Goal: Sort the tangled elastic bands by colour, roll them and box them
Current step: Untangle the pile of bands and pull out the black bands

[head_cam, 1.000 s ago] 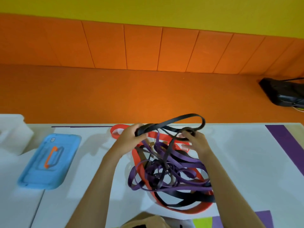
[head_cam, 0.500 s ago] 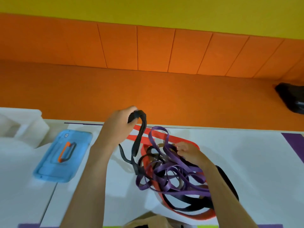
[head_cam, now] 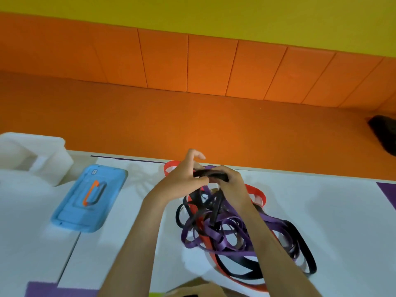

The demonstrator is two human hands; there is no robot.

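Black band (head_cam: pixel 212 174) ran crosswise between our left hand (head_cam: pixel 180 181) and right hand (head_cam: pixel 234 187), both gripping it above the tangle (head_cam: pixel 216 232).

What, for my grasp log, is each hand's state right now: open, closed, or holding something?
Left hand: pinches the black band.
Right hand: fingers curled round the same black band.

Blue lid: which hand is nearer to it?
Left. The left hand is right of the blue lid, pinching the black band; the right hand grips it farther right.
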